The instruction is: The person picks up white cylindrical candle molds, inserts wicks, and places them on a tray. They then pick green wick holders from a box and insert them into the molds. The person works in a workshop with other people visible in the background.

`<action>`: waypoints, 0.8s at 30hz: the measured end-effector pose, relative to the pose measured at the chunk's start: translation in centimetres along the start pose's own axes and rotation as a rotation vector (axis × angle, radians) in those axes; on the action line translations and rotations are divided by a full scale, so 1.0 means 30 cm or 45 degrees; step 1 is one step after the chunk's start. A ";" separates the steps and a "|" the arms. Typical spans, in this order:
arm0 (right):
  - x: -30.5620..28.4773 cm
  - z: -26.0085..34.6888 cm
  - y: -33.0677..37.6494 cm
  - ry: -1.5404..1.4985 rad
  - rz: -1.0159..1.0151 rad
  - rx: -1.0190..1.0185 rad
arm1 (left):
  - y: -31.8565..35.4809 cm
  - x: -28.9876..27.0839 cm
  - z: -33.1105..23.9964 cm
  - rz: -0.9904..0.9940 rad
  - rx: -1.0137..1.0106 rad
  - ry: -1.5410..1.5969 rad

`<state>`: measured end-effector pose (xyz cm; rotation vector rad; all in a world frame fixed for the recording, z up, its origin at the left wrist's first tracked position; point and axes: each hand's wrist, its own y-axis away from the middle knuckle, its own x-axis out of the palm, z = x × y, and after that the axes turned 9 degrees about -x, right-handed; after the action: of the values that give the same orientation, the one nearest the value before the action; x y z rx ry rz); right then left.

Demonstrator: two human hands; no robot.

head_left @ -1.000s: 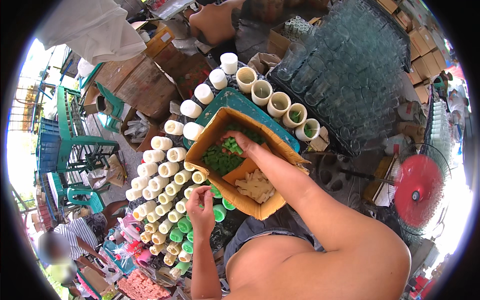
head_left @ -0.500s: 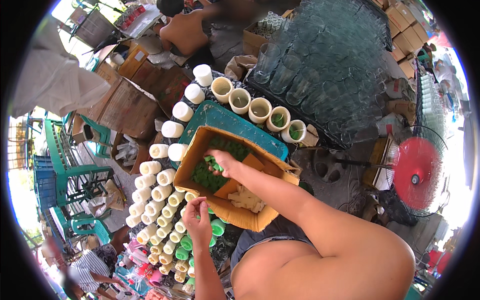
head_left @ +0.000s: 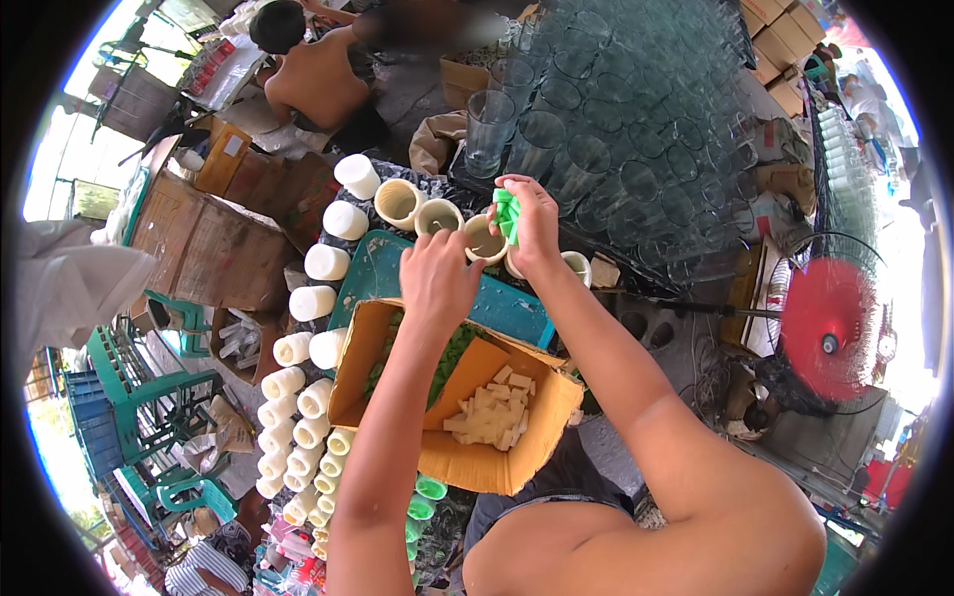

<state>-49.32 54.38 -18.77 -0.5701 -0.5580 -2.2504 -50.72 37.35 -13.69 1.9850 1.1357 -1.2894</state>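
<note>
My right hand [head_left: 532, 223] grips a bunch of small green pieces [head_left: 507, 214] above a row of cream cups [head_left: 399, 202]. My left hand [head_left: 439, 276] reaches to the rim of the cup [head_left: 485, 240] just below those pieces, fingers pinched at it. Under both forearms lies an open cardboard box [head_left: 497, 459] on a teal crate [head_left: 507, 310]; one half of the box holds green pieces [head_left: 452, 348], the other cream blocks [head_left: 487, 412].
Stacked clear glasses [head_left: 616, 129] fill the far right. White capped cups [head_left: 306, 397] line up down the left. A red fan [head_left: 830, 328] stands at right. A person [head_left: 318, 79] crouches beyond wooden crates [head_left: 214, 248]; green chairs [head_left: 139, 407] stand at left.
My right hand left the box with green pieces and rose to the cup row. My left hand came up from the low cups to the same cup. The view tilted forward.
</note>
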 end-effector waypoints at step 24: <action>-0.097 -0.215 -0.086 0.367 0.137 -0.289 | -0.168 0.204 0.074 0.299 -0.294 0.296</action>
<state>-50.88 54.11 -26.15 -0.3661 -0.1257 -2.2543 -54.86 40.52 -20.04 2.0567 1.0620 -0.7890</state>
